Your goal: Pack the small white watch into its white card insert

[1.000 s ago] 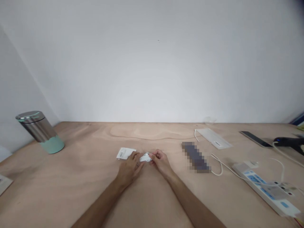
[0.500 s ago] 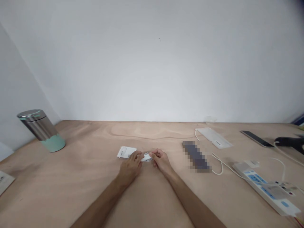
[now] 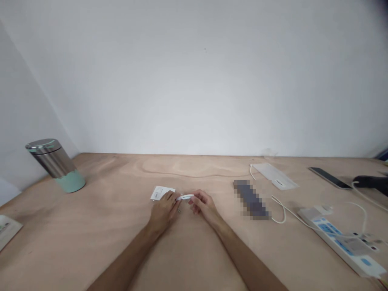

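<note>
Between my two hands is a small coiled white cable (image 3: pixel 185 197), seen nearly edge-on just above the table. My left hand (image 3: pixel 165 208) is closed on its left end, and the fingers cover that part. At the other end, my right hand (image 3: pixel 206 205) pinches the cable with curled fingers. A white printed packet (image 3: pixel 160 192) lies flat on the wood, just beyond my left fingers and partly behind them.
A steel and mint-green tumbler (image 3: pixel 57 165) stands at left. To the right are a pixelated dark phone-like slab (image 3: pixel 251 201), a clear pouch (image 3: pixel 274 176), another dark phone (image 3: pixel 330 178) and a white power strip (image 3: pixel 342 242) with cords. A printed card (image 3: pixel 9 230) lies far left.
The white cable has turned from lying face-up as a loop to nearly edge-on and risen slightly. My left fingers have curled in around it. The view has shifted a little.
</note>
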Action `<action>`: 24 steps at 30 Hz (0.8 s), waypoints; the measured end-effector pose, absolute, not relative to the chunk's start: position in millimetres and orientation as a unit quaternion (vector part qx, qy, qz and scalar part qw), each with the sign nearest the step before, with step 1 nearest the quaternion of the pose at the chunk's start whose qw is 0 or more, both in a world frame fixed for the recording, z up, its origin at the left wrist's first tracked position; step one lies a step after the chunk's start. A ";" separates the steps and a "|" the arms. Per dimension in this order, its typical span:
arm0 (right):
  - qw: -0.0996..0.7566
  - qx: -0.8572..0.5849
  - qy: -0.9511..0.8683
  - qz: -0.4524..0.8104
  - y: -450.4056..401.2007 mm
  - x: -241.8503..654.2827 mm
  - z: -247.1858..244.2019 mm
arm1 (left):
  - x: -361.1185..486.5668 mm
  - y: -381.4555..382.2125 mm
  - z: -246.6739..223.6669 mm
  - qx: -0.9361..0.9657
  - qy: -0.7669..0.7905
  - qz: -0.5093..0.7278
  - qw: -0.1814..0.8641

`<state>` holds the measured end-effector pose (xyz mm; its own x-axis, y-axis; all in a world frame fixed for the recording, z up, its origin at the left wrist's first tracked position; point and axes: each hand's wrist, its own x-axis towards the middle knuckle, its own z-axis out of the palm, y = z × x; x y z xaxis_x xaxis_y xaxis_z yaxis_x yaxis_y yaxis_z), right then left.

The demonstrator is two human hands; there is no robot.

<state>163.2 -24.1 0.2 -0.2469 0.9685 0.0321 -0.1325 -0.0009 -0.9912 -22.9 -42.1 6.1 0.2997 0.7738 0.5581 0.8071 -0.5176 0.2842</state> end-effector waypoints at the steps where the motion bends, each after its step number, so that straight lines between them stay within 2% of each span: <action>1: 0.466 -0.393 -0.534 0.586 -24.8 162.9 0.6 | -22.8 -42.1 6.9 -0.801 -0.497 -0.332 0.016; 12: 0.475 -0.455 -0.524 0.540 -21.3 161.3 -0.9 | -21.3 -42.5 4.6 -0.767 -0.538 -0.345 -0.060; 24: 0.503 -0.438 -0.499 0.553 -21.1 161.9 1.4 | -19.0 -46.0 13.0 -0.794 -0.541 -0.258 -0.100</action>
<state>161.9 -21.1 1.4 -0.1104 0.9937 0.0179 -0.1192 0.0046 -0.9929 -19.0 -46.0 13.0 0.2813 0.9113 0.3008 0.8077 -0.3941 0.4386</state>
